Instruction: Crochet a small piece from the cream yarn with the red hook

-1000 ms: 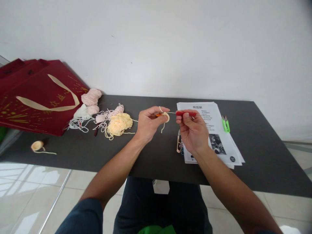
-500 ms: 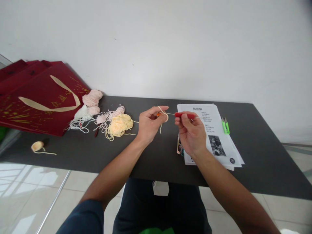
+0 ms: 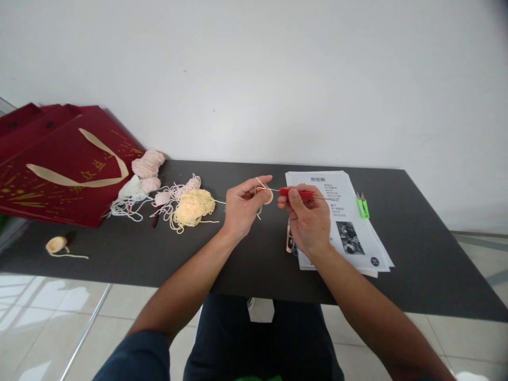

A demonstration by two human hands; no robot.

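Observation:
Above the middle of the dark table, my left hand (image 3: 244, 207) pinches a small piece of cream crochet work (image 3: 269, 197), with yarn passing over the raised index finger. A small orange item, too small to name, shows at its fingertips. My right hand (image 3: 307, 214) is closed round the red handle of a crochet hook (image 3: 297, 194). The hook's thin metal shaft points left and reaches the crochet piece. From my left hand a strand runs back to the pale yellow ball of yarn (image 3: 194, 207).
Printed sheets (image 3: 349, 233) lie under my right hand, with green thread snips (image 3: 362, 205) on their right edge. Pink yarn (image 3: 148, 164) and white yarn (image 3: 133, 189) sit beside dark red gift bags (image 3: 71, 169). A small cream crocheted cup (image 3: 56, 244) lies at far left.
The hook and my right hand have shifted slightly left, closer to my left hand. The whole view has moved a little.

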